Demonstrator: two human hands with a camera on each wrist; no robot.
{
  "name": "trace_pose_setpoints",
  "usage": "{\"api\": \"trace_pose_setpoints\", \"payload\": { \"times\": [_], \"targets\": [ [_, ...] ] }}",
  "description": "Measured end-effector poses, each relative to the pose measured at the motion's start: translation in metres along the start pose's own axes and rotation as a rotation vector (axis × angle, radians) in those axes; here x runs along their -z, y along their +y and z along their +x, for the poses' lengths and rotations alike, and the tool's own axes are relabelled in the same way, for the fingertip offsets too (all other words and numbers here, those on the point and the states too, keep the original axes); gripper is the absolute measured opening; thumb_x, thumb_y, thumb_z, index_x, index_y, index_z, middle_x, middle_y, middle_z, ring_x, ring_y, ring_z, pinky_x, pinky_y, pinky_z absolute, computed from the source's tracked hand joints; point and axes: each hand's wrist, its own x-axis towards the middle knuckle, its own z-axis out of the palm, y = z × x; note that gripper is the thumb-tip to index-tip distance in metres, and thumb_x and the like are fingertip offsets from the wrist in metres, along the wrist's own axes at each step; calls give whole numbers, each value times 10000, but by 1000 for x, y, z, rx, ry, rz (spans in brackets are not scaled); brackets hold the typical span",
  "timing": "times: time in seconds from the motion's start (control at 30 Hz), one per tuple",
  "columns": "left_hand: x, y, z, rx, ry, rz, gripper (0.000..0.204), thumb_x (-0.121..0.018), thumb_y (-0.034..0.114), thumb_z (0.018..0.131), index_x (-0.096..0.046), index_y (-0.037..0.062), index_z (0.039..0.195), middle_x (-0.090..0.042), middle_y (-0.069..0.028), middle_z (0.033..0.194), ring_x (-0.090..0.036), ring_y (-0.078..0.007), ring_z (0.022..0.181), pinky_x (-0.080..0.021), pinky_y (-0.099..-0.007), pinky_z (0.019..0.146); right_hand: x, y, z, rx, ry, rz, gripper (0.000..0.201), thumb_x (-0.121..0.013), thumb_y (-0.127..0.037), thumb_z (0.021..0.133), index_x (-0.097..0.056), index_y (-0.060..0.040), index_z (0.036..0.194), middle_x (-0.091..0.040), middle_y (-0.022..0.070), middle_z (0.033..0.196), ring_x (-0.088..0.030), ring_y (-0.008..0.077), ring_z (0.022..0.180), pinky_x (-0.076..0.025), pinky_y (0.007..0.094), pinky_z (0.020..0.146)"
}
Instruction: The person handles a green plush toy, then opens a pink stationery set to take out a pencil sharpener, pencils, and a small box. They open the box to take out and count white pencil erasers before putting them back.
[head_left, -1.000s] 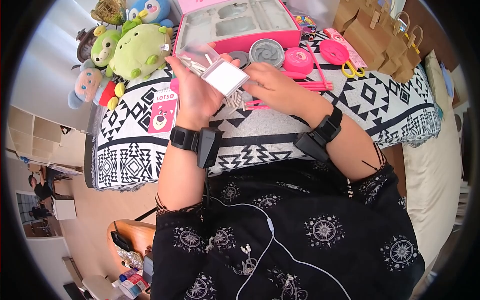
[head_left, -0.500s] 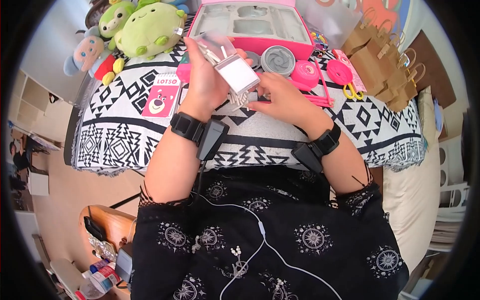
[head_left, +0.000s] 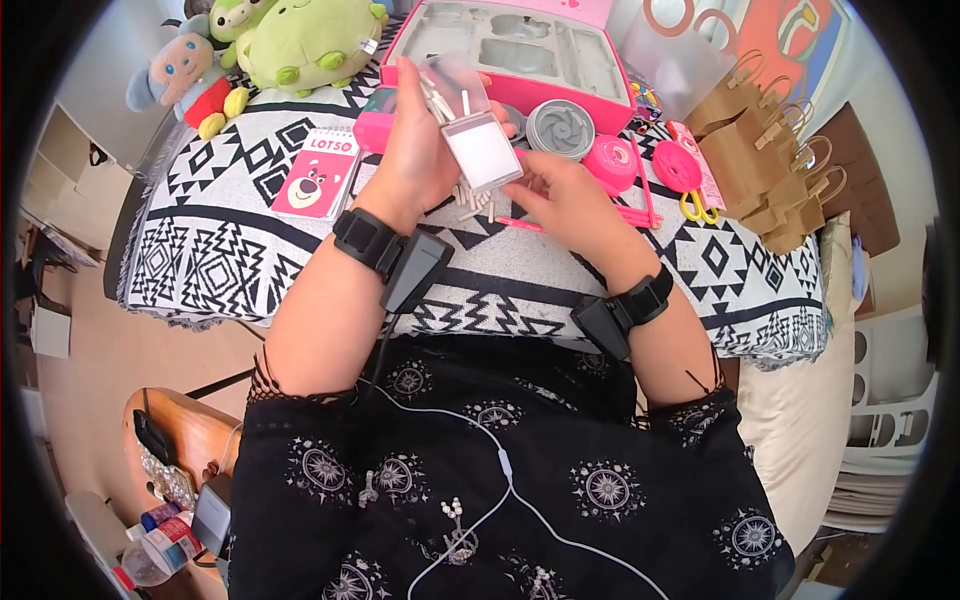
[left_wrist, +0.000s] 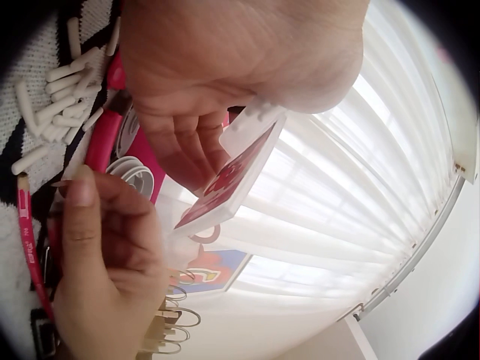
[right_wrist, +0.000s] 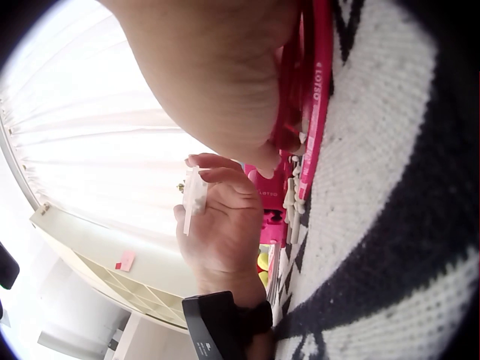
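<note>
My left hand [head_left: 425,150], palm up, holds a small clear plastic case [head_left: 484,155] between its thumb and fingers. The case's clear lid stands raised, and white sticks [head_left: 438,103] lie inside; a pink print shows on its underside in the left wrist view. Just to the right, my right hand [head_left: 580,205] has its fingers bent, thumb and forefinger close together near the case's lower corner. I cannot tell whether it pinches a stick. Beneath the hands a loose pile of short white sticks [left_wrist: 64,97] lies on the patterned cloth [head_left: 440,260], next to a pink pencil [left_wrist: 28,247].
A pink box [head_left: 612,105] with a moulded tray stands behind. Around it are a grey round tin [head_left: 560,130], a pink round case [head_left: 612,163], yellow-handled scissors [head_left: 700,207] and brown paper bags [head_left: 760,170]. On the left are a bear-print notebook [head_left: 317,180] and plush toys [head_left: 305,50].
The head view has shifted and turned. My right hand dipped from the case toward the loose sticks, then came back up to the case's lower corner. The left hand still holds the case.
</note>
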Motion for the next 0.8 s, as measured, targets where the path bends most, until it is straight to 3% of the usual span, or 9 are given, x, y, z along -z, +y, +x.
{"api": "trace_pose_setpoints", "payload": {
  "times": [0.23, 0.3, 0.33, 0.53, 0.6, 0.8],
  "targets": [
    [3, -3, 2, 20, -16, 15, 836, -157, 772, 915, -555, 73, 1147, -655, -138, 906, -671, -278, 865, -559, -404, 787, 5, -3, 0, -70, 100, 83, 125, -653, -112, 877, -652, -6, 944, -629, 133, 825, -617, 252, 769, -489, 370, 698],
    [4, -3, 2, 29, -13, 24, 841, -165, 774, 914, -556, 75, 1173, -656, -126, 929, -668, -271, 870, -555, -396, 782, 4, 1, 1, 150, 144, -116, 119, -644, -109, 873, -666, -13, 941, -629, 139, 816, -615, 290, 799, -485, 390, 718],
    [4, -4, 2, 26, -28, 23, 839, -165, 773, 915, -556, 75, 1170, -655, -126, 925, -667, -269, 867, -554, -395, 781, 4, 1, 1, 151, 146, -113, 119, -644, -109, 873, -666, -13, 941, -629, 139, 816, -615, 290, 799, -485, 390, 718],
    [4, -4, 3, 17, -26, 36, 836, -157, 772, 915, -548, 71, 1148, -651, -133, 893, -670, -272, 855, -558, -400, 777, 9, -4, 1, 139, 42, -216, 146, -690, -148, 837, -646, -9, 839, -625, 146, 813, -598, 319, 786, -467, 417, 710],
    [3, -4, 4, 16, -24, 45, 841, -148, 779, 909, -541, 71, 1134, -650, -142, 869, -675, -282, 848, -562, -411, 774, 7, 2, 3, 280, 45, -275, 229, -724, -201, 812, -621, -13, 735, -616, 133, 761, -590, 316, 764, -456, 435, 693],
    [3, -5, 3, 26, -40, 39, 848, -140, 785, 904, -542, 73, 1126, -649, -135, 861, -673, -279, 847, -560, -403, 772, 4, 10, 4, 272, -7, -331, 337, -744, -284, 791, -604, -24, 628, -591, 110, 661, -584, 311, 725, -445, 443, 687]
  ]
}}
